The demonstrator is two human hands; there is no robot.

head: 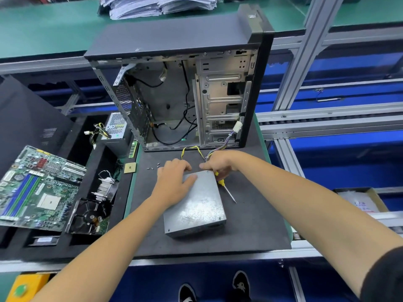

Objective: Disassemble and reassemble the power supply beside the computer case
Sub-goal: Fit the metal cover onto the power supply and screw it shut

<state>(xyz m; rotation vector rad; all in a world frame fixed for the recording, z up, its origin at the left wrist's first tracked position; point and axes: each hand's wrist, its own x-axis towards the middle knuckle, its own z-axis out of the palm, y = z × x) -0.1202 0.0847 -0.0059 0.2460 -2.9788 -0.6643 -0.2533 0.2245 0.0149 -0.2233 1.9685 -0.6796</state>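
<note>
Head view: PSU (194, 205) lies flat on the dark mat (250, 225), at 6 o'clock from the open case (174, 88), its cable bundle (196, 150) running off the far end toward the case floor. Left hand (174, 179) rests on the lid's far left corner, palm down, fingers mostly straight with the tips bent over the far edge; pressing, not gripping. Right hand (218, 165) sits at the far right corner, fingers curled round the yellow handle of a screwdriver (225, 188). Shaft points back toward 5 o'clock, away from the box, so the tip is not on any screw. Thumb and forefinger seem to pinch at the corner, perhaps a screw or the lid edge; too small to tell.

Loose screws (153, 166) lie on the mat at 9 o'clock from the left hand. Motherboard (37, 188), heatsink (104, 188) and a second PSU (115, 127) sit in the foam tray at far left.

Judgement: working the lid at its far corner, whether coming off or going back on I cannot tell. To do it well:
- keep the left palm pressing down so the box cannot slide on the mat
- keep the cables clear of the seam at 12 o'clock
- gather the screws in one spot, away from the mat edge
- turn the driver tip-first before seating it square on a screw
</note>
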